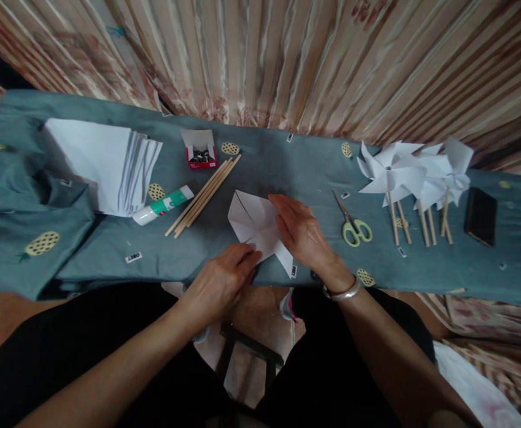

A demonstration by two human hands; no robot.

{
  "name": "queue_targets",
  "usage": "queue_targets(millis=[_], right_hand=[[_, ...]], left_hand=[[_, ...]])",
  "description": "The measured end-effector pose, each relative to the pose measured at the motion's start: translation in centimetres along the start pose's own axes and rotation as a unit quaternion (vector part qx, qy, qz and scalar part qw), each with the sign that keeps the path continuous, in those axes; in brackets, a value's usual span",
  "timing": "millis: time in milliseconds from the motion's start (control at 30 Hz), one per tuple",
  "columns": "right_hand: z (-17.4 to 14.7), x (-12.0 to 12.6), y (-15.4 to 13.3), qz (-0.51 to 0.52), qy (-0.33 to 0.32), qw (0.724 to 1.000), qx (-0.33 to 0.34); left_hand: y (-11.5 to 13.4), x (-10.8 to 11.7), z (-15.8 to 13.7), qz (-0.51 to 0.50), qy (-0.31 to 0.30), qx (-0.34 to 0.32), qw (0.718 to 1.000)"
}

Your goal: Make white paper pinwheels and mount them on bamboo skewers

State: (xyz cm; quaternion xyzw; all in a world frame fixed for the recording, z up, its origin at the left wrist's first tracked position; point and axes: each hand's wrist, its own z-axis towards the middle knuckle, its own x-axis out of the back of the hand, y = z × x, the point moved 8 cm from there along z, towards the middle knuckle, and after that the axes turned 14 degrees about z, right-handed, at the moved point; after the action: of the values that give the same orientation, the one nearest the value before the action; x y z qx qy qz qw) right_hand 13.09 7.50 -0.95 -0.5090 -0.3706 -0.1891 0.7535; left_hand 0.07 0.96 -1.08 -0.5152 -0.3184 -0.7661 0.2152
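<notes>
While the left hand (225, 270) pinches the near edge of the slit white paper (255, 215), the right hand (303, 230) covers its right side; whether it grips, I cannot tell. The paper sits over the grey-green tablecloth (314, 172), between wooden sticks (206, 194) and scissors (351, 226).

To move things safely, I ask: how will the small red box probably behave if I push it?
The small red box would probably slide flat, since it sits upright. Its lid stands open, so tipping might spill the shiny metal pieces inside.
</notes>
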Motion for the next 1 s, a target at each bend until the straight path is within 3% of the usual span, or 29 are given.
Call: queue_targets(millis=[167,367,467,600,700,767,900,1000], right_hand=[[-1.0,1.5,0.9,-0.011,0.012,0.999,-0.042],[-3.8,2.8,2.0,0.086,0.037,0.986,-0.135],[-5.2,2.7,2.3,0.124,0.055,0.975,-0.177],[-6.1,2.9,1.9,0.113,0.071,0.977,-0.165],[-6.3,3.2,1.1,0.085,0.079,0.985,-0.13],[-6.2,2.9,0.3,0.089,0.059,0.99,-0.097],[-6.3,1.8,-1.0,0.115,0.013,0.992,-0.04],[-6.5,1.4,-0.8,0.137,-0.01,0.99,-0.035]], left_hand=[[-1.1,1.0,-0.1,0.042,0.026,-0.021,0.999],[-4.9,1.8,0.5,0.087,0.027,0.017,0.996],[-5.6,2.6,1.0,0.098,0.053,0.027,0.993],[-2.8,3.9,1.1,0.079,0.109,-0.002,0.991],[1.0,3.2,0.8,0.041,0.08,-0.077,0.993],[2.2,2.0,0.6,0.035,0.035,-0.081,0.995],[2.4,0.1,0.2,0.048,-0.017,-0.073,0.996],[2.2,-0.3,-0.1,0.053,-0.024,-0.077,0.995]])
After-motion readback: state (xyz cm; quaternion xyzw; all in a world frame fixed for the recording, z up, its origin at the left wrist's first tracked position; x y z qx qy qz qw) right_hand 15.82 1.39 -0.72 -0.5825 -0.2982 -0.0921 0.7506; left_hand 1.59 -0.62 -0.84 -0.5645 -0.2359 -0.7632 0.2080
